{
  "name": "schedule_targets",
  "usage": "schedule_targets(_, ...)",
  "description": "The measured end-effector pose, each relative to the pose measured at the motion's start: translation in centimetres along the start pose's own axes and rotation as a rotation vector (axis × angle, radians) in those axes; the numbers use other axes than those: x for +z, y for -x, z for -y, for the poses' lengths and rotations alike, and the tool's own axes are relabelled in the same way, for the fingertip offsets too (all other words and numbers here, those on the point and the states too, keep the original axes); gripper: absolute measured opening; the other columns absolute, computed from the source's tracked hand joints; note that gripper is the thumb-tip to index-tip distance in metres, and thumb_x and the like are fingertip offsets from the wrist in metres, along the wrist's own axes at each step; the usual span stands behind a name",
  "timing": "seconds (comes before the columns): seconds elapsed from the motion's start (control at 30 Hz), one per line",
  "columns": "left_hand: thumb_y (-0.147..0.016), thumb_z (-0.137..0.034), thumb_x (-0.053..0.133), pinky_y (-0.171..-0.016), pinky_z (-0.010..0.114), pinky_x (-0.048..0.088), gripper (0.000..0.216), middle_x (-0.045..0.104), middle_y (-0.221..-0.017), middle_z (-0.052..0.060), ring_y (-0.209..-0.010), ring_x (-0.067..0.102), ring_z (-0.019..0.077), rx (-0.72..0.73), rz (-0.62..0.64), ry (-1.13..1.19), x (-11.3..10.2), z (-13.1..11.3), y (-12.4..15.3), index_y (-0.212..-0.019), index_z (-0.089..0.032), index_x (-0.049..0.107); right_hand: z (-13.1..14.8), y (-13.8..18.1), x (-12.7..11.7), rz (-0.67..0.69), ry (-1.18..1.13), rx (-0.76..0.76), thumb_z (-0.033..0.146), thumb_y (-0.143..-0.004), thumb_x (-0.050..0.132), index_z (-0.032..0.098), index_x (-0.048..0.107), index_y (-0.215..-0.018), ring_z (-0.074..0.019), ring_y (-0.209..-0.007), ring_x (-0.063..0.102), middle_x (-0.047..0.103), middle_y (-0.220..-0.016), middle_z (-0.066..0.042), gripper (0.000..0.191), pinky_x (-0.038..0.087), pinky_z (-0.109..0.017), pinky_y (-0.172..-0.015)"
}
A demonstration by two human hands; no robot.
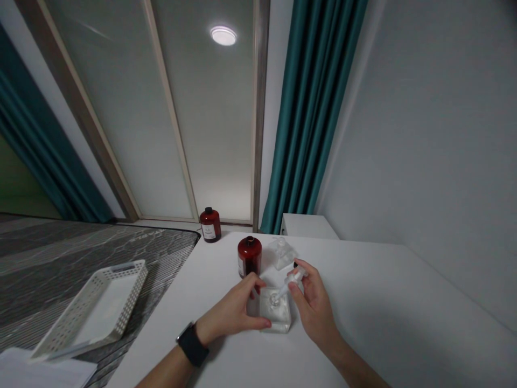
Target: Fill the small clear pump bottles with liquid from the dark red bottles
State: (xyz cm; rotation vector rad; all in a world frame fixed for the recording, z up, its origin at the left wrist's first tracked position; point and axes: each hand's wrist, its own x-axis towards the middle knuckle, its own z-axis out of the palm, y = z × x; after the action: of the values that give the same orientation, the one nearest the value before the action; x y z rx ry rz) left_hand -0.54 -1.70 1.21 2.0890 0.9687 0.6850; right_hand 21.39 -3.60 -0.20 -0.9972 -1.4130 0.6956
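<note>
A square clear bottle point(278, 318) stands on the white table, with my left hand point(246, 304) curled around its left side, thumb at the front and fingers behind. In my right hand point(313, 304) is a translucent pump head point(297, 276), gripped between thumb and fingers. It is tilted, and its lower end is at the bottle's round mouth; I cannot tell how far inside it reaches. Something small and black point(295, 264) shows by my right index finger. Just behind my left hand stands a dark red bottle point(249, 256). Another clear square container point(281, 253) is behind the pump head.
A second red bottle point(210, 225) with a black cap and white label stands at the table's far left corner. Left of the table point(375, 302), a white perforated basket point(133, 293) lies on a grey striped surface point(169, 253), near white paper point(44, 372). A white cabinet point(311, 226) stands behind.
</note>
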Motion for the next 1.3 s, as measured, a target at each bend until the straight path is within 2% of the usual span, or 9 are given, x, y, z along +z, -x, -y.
schedule_targets(0.27,-0.069,-0.031,0.085,-0.083,0.034,0.047,0.054,0.058,-0.11,0.004,-0.093,0.056,0.0213,-0.017,0.004,-0.001,-0.1,-0.4,0.0,-0.111,-0.021,0.051,0.4,-0.1,0.1,-0.073,-0.055,0.021,0.037,-0.095,0.057,0.024,0.049,-0.132,-0.0209,-0.1,0.061,0.06,-0.112,-0.008,0.039,0.05,-0.037,-0.096)
schedule_targets(0.47,-0.069,-0.032,0.085,-0.083,0.033,0.047,0.055,0.059,-0.11,0.004,-0.092,0.056,0.0213,-0.015,-0.002,-0.006,0.0,-0.2,0.1,-0.111,-0.021,0.051,0.7,-0.5,0.0,-0.044,-0.122,0.027,0.043,-0.096,0.056,0.024,0.047,-0.13,-0.0191,-0.091,0.063,0.062,-0.102,-0.005,0.039,0.053,-0.032,-0.085)
schedule_targets(0.83,-0.069,-0.031,0.085,-0.083,0.033,0.047,0.054,0.058,-0.108,0.004,-0.092,0.055,0.0213,-0.006,0.0,-0.001,0.0,-0.2,0.0,-0.11,-0.02,0.052,0.6,-1.1,-0.2,-0.069,-0.15,0.094,0.05,-0.093,0.06,0.024,0.048,-0.128,-0.0195,-0.085,0.063,0.061,-0.093,-0.003,0.045,0.052,-0.031,-0.079)
schedule_targets(1.0,-0.069,-0.029,0.086,-0.083,0.033,0.047,0.054,0.057,-0.108,0.003,-0.092,0.055,0.021,0.011,-0.006,0.006,0.1,0.0,0.0,-0.11,-0.02,0.052,0.3,-0.6,-0.4,-0.022,-0.081,0.036,0.042,-0.097,0.055,0.024,0.047,-0.132,-0.0197,-0.091,0.063,0.061,-0.102,-0.006,0.041,0.053,-0.033,-0.086)
schedule_targets(1.13,-0.069,-0.028,0.086,-0.083,0.033,0.047,0.054,0.057,-0.108,0.003,-0.093,0.055,0.021,0.004,-0.001,0.007,0.0,-0.2,0.0,-0.111,-0.02,0.051,-0.1,-0.4,-0.7,-0.003,0.042,-0.028,0.037,-0.094,0.059,0.023,0.047,-0.137,-0.0221,-0.101,0.062,0.061,-0.115,-0.01,0.047,0.051,-0.039,-0.096)
schedule_targets(1.3,-0.069,-0.028,0.086,-0.084,0.034,0.047,0.056,0.057,-0.108,0.003,-0.093,0.055,0.021,-0.022,0.005,0.002,0.0,-0.4,0.0,-0.111,-0.02,0.051,-0.4,-0.9,-1.1,0.012,0.069,-0.039,0.036,-0.092,0.061,0.023,0.047,-0.14,-0.0236,-0.105,0.064,0.067,-0.112,-0.009,0.051,0.053,-0.039,-0.095)
